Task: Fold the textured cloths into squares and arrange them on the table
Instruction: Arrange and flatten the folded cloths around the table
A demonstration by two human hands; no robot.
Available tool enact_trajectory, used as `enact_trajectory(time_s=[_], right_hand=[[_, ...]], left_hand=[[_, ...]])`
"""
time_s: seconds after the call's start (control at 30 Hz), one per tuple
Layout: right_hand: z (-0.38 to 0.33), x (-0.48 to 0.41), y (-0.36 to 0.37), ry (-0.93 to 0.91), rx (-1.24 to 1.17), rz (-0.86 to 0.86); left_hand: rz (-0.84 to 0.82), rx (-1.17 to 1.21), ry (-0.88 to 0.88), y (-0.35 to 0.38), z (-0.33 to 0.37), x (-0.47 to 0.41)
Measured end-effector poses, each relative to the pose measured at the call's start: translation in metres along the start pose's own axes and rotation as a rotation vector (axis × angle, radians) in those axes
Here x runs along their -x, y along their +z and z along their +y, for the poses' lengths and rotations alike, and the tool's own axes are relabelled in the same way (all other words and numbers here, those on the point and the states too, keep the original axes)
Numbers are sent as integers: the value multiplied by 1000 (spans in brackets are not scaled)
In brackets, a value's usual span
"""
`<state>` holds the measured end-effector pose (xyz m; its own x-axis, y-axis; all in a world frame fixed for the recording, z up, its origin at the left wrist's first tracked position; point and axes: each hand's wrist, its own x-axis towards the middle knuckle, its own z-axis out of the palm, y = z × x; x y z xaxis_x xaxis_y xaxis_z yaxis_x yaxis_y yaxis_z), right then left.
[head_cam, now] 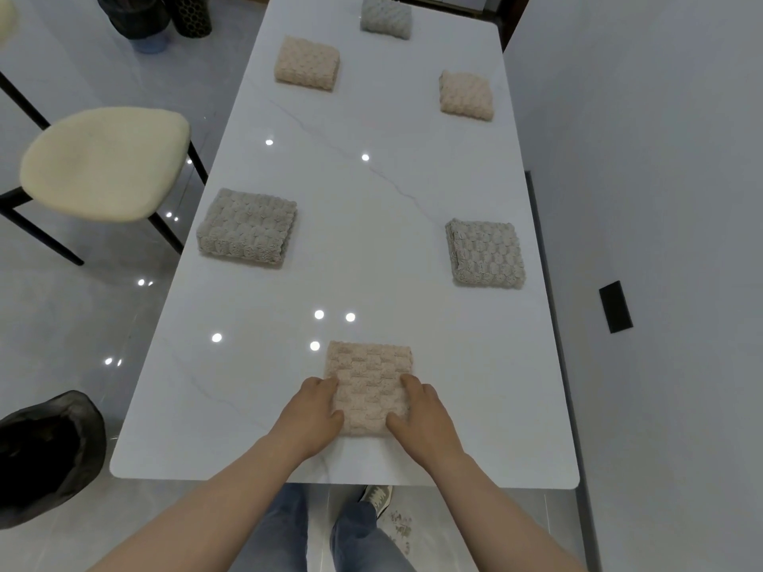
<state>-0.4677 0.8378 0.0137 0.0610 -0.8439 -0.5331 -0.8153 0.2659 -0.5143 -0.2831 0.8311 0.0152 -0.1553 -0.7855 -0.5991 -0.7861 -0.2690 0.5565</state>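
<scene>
L hand [310, 410], R hand [422, 411] grip cloth [369, 381] by side edges.

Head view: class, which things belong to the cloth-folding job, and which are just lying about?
Job: pinkish textured folded cloth, gripped by left hand and right hand; five other folded textured cloths; white marble table.
Lying about: cream cushioned chair; black floor bag; black rectangular plate.
</scene>
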Motion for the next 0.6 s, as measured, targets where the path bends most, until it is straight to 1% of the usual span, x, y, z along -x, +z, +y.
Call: enact_trajectory(time_s=[0.6], right_hand=[[-7,-3,5,-9,31,-13]], left_hand=[[15,-35,-1,-1,-2,0]])
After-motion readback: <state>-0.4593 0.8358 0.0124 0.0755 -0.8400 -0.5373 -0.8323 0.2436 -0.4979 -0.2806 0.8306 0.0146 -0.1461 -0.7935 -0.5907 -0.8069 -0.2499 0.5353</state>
